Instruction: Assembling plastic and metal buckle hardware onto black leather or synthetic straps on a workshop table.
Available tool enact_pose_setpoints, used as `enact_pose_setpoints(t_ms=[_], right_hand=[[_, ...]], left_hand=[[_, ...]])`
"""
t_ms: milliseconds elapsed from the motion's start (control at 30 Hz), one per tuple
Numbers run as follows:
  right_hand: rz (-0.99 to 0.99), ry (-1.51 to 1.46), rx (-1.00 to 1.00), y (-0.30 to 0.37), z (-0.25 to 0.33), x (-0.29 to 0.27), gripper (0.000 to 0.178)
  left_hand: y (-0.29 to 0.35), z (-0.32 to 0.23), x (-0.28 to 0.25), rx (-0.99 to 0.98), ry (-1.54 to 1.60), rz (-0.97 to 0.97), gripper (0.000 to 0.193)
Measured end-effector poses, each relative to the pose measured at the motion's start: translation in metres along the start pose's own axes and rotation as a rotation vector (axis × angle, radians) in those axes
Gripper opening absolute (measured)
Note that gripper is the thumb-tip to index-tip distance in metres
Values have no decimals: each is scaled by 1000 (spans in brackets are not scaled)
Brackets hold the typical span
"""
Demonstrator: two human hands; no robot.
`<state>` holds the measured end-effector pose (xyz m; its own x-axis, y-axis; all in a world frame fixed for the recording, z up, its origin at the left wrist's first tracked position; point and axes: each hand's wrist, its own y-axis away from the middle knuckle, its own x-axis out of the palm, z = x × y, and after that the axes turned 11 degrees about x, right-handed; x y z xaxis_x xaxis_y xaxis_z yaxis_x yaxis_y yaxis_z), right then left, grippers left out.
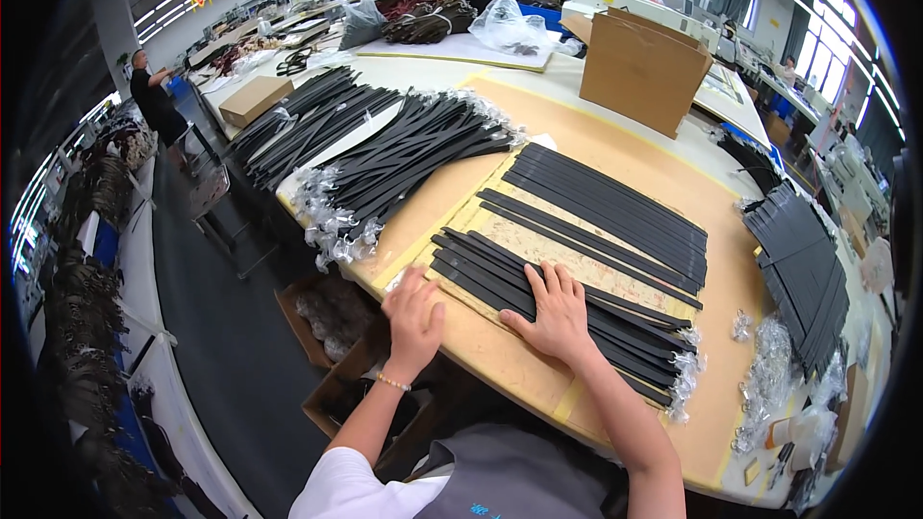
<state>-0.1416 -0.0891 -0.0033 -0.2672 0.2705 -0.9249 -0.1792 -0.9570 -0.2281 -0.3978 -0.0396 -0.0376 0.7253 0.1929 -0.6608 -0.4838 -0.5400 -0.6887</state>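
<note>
My right hand [556, 315] lies with fingers spread on a near row of black straps [615, 338], pressing them against a yellow board [538, 234]. Clear plastic wraps their right ends. Close to the left ends of this row, my left hand [413, 320] hovers or rests at the board's edge, fingers loosely apart and nothing seen in them. Two or three single straps lie slantwise across the board's middle. Beyond them is a flat, tightly laid row of black straps [615, 211], side by side.
A heap of black straps [413, 159] with plastic-wrapped ends sits at left. Farther back are a small carton [256, 101] and a tall cardboard box [644, 67]. More straps [798, 259] lie at right, beside crumpled clear plastic [769, 375]. Other people work in the background.
</note>
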Motion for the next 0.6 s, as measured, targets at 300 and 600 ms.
enact_pose_setpoints(t_ms=[300,600], right_hand=[[93,-91,-277,61,42,-14,71],[225,-151,-390,107,64,-26,63]], left_hand=[[97,-33,68,-576,665,-387,89],[62,-102,13,-774,1415,-654,90]])
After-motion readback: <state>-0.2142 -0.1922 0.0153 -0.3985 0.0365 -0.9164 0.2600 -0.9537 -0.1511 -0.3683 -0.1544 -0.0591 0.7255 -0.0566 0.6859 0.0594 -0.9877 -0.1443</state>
